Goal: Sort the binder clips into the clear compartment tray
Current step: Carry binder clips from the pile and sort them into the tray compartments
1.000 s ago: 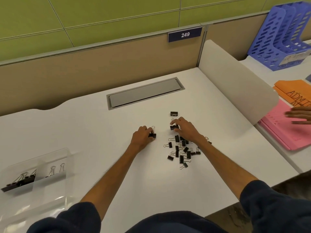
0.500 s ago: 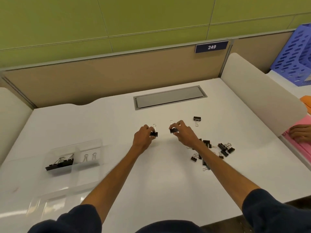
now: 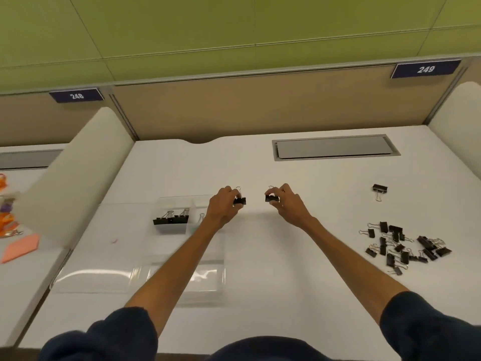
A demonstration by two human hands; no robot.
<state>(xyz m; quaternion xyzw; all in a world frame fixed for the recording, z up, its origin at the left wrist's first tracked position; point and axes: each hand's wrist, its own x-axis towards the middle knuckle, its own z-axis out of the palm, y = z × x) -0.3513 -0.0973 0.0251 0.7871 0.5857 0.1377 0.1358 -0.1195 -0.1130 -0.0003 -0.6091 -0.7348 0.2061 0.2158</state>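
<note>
My left hand (image 3: 222,207) pinches a small black binder clip (image 3: 240,200) just above the right edge of the clear compartment tray (image 3: 104,280). My right hand (image 3: 287,203) holds another black binder clip (image 3: 272,198) a little to the right, over bare desk. In the tray's far compartment lie several black clips (image 3: 170,220); a silver-handled one (image 3: 201,217) shows in the compartment beside them, partly hidden by my left wrist. A loose pile of black binder clips (image 3: 400,244) lies on the desk at the right. One single clip (image 3: 379,189) sits apart, farther back.
A grey cable hatch (image 3: 335,147) is set into the white desk at the back. Cream dividers stand at the left (image 3: 75,178) and the right (image 3: 458,113). Beyond the left divider lie a pink sheet (image 3: 22,247) and orange items (image 3: 5,217).
Both hands lifted a clip each from the pile and carried them left toward the tray. My view swung left, so the tray moved nearer the middle and the pile shifted to the right.
</note>
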